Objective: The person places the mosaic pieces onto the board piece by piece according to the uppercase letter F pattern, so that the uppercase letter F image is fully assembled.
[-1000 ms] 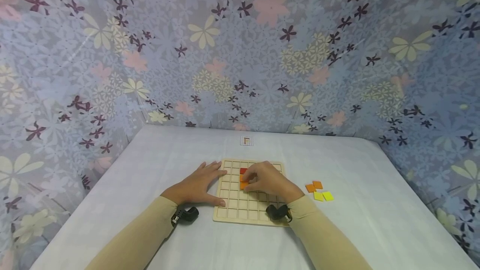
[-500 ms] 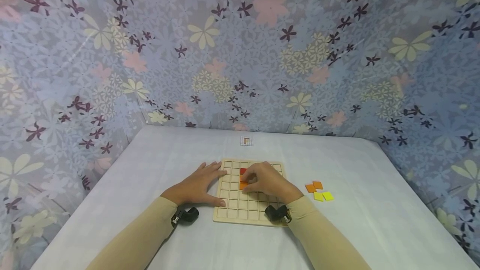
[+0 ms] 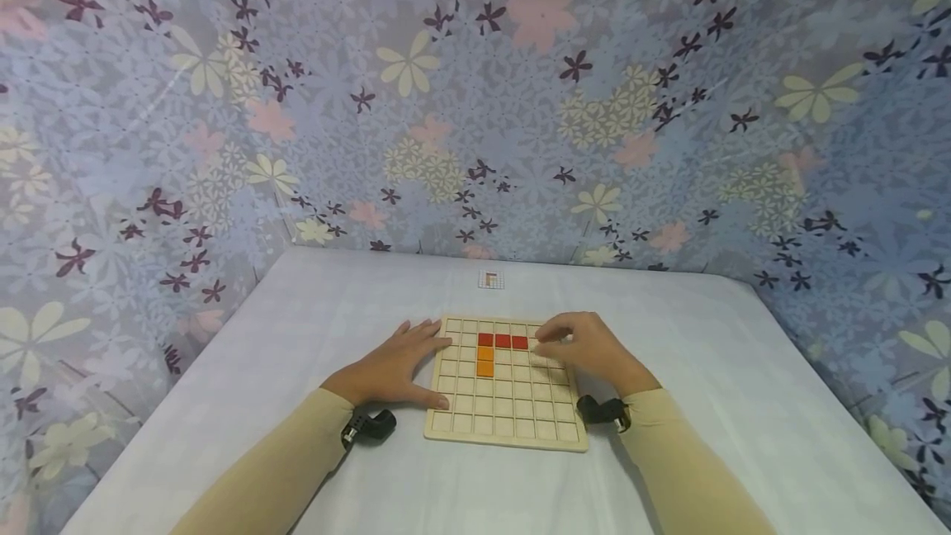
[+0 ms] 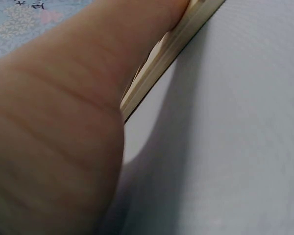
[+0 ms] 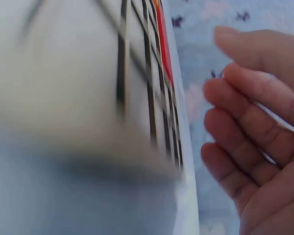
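Note:
A wooden grid board [image 3: 505, 437] lies in the middle of the table in the head view. Three red tiles [image 3: 503, 341] form a row in its upper part, and two orange tiles [image 3: 485, 368] run down below the leftmost red one. With fingers spread, my left hand [image 3: 390, 366] rests along the board's left edge; the left wrist view shows its thumb side at the wooden rim [image 4: 157, 63]. My right hand [image 3: 594, 351] hovers over the board's upper right part. Its fingers [image 5: 230, 125] are loosely bent in the right wrist view, and nothing lies between them.
A small printed card [image 3: 491, 279] with a coloured grid pattern lies beyond the board. The white-covered table [image 3: 357, 287] meets a flowered cloth backdrop [image 3: 475, 106]. The loose orange and yellow tiles on the right are hidden behind my right hand and forearm.
My right hand has moved right, off the orange and red tiles, uncovering the red row and both orange tiles. It now covers the loose tiles. My left hand stays in place.

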A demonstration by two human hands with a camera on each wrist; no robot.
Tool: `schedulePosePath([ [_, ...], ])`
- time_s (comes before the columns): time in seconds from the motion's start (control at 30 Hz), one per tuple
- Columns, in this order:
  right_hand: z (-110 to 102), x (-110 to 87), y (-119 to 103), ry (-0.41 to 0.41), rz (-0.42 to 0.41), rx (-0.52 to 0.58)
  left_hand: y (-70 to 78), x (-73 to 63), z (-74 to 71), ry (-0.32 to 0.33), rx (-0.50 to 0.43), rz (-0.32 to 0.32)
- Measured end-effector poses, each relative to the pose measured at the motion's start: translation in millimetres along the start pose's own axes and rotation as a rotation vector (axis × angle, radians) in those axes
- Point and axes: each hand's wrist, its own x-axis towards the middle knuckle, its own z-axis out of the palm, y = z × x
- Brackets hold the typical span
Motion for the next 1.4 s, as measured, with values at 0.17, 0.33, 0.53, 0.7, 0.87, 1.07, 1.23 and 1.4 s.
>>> schedulePosePath([
  [0.17,-24.0,-18.7,24.8,0.062,0.082,-0.06,0.1,0.8,1.5,-0.002,0.005,-0.002],
  [0.33,-46.0,-38.8,47.9,0.092,0.113,-0.076,0.1,0.6,1.8,-0.002,0.011,0.003],
  [0.53,-62.2,-59.2,70.1,0.078,0.112,-0.098,0.2,-0.4,-0.2,-0.001,-0.002,0.008],
  [0.7,-66.8,-69.2,79.3,0.044,0.096,-0.094,0.5,-1.7,-0.6,0.009,-0.014,0.023],
  [0.87,-65.9,-70.0,78.4,0.011,0.074,-0.078,0.8,-2.7,0.2,0.015,-0.022,0.019],
  [1.07,-65.2,-71.7,80.0,-0.012,0.047,-0.073,2.1,-3.3,2.6,0.02,-0.029,0.011],
  [1.23,-66.6,-72.2,81.0,-0.018,0.064,-0.061,0.0,-0.9,2.9,0.014,-0.015,0.009],
  [1.4,-67.3,-72.9,77.7,-0.014,0.082,-0.066,-1.4,0.8,2.0,0.003,0.002,0.006],
])
